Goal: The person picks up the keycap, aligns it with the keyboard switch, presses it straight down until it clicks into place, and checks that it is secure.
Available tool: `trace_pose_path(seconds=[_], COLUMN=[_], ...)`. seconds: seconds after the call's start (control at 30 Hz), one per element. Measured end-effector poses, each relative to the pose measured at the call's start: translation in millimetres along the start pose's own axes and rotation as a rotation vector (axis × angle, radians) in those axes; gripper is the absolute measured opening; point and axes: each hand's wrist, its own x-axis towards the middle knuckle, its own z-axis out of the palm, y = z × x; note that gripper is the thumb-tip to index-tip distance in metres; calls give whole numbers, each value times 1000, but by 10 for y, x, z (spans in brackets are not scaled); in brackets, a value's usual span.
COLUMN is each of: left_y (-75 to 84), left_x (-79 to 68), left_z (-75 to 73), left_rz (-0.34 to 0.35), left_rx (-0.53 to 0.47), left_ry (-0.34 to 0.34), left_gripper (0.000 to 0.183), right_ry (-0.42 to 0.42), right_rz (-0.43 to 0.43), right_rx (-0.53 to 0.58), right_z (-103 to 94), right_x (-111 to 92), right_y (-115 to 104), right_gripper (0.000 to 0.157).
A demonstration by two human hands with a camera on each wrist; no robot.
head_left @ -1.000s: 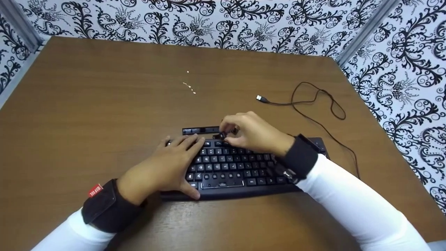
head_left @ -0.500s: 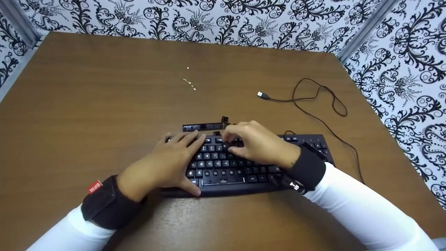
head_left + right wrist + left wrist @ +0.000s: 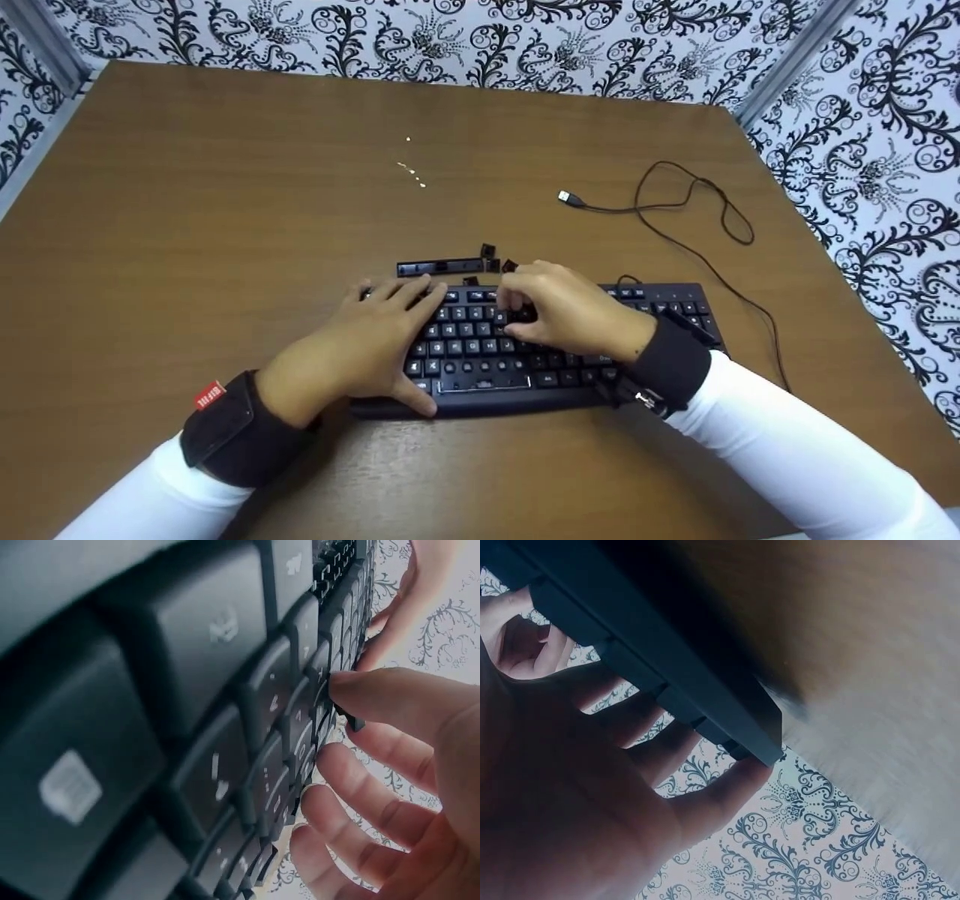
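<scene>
- Pressed at its left end, the keyboard (image 3: pixel 484 403), lower centre of frame, by the left hand (image 3: pixel 367 337), fingers spread and straight!
- Pinched between the right hand's (image 3: pixel 566 311) thumb and forefinger: a small black key (image 3: pixel 354 719)!
- At centre, a long key (image 3: pixel 440 267) and loose keys (image 3: pixel 488 251) are laid behind.
- Upper right, a cable (image 3: pixel 701 259) is looped; upper centre, white specks (image 3: pixel 412 172) are scattered.

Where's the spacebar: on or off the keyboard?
Off: the long black bar lies behind the keyboard, whose spacebar slot shows bare.
</scene>
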Motion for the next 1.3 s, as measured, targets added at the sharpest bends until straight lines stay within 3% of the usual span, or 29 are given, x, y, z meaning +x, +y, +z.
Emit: trace_pose_path(seconds=[0.17, 0.37, 0.53, 0.73, 1.07, 1.3], left_y=[-16, -13, -16, -8, -30, -22], left_x=[-5, 6, 3, -12, 20, 30], left_z=[19, 22, 36, 55, 41, 20], left_rz=[-4, -6, -7, -7, -5, -21], left_rx=[3, 0, 3, -4, 16, 0], left_ry=[7, -9, -6, -5, 5, -17], left_gripper=[135, 135, 135, 135, 135, 135], right_ry=[-15, -27, -13, -39, 24, 110], right_rz=[2, -83, -158, -189, -202, -242], right_rx=[37, -16, -87, -109, -76, -37], right_z=[-6, -46, -56, -17, -11, 4], right_x=[-12, -28, -3, 9, 36, -26], right_y=[11, 21, 16, 25, 39, -96], right_gripper=[27, 36, 34, 25, 18, 18])
